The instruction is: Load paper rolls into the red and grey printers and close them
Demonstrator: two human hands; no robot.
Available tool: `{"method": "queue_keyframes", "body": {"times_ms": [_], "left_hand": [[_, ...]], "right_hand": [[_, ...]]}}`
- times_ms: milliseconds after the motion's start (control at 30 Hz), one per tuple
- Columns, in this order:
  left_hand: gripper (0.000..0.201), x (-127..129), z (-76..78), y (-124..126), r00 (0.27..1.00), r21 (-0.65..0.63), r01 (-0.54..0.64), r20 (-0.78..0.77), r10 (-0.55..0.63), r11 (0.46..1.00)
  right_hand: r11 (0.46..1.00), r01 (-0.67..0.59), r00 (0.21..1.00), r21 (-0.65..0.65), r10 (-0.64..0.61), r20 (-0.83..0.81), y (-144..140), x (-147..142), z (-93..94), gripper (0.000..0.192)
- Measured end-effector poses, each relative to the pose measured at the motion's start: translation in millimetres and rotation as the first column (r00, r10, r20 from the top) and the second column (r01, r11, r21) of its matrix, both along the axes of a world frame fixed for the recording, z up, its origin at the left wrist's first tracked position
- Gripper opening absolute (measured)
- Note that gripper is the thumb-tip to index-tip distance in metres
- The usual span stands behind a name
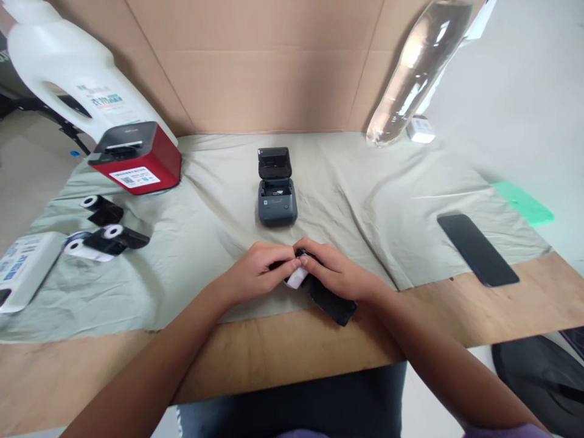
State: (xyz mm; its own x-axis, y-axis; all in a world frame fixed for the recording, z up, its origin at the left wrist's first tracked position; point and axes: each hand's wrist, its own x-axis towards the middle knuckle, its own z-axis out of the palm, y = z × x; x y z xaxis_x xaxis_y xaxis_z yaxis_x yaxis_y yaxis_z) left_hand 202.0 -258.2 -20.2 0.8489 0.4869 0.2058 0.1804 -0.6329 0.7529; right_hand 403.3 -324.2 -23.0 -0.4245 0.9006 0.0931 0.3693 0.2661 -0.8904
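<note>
My left hand (pixel 266 267) and my right hand (pixel 335 269) meet near the front of the cloth, thumbs almost touching. Both are closed on a small label roll; its white part (pixel 297 277) shows below the thumbs. A black strip (pixel 335 304) extends from it under my right hand toward the table edge. The fingers cover most of the roll. Just beyond my hands stands a small dark grey label printer (pixel 277 204), its lid (pixel 274 163) raised and its inside exposed.
Several black and white rolls (pixel 109 237) lie at left, near a white box (pixel 30 271). Behind them are a red and black device (pixel 141 158) and a white jug (pixel 82 67). At right are a phone (pixel 478 249), a green object (pixel 524 202) and a clear bottle (pixel 417 73).
</note>
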Motion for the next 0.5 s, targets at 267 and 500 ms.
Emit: {"method": "queue_keyframes", "body": {"times_ms": [267,500], "left_hand": [[0.035,4.7,-7.4,-5.8,0.983,-0.066,-0.101,0.148,0.109,0.993],[0.036,7.9,-10.8,-10.8,0.968,-0.098,-0.175,0.166,0.189,0.980]], "right_hand": [[1.000,0.013,0.999,-0.016,-0.013,-0.045,-0.5,0.1,-3.7,0.025],[1.000,0.007,0.998,-0.024,-0.009,-0.063,-0.1,0.0,-2.7,0.024]]}}
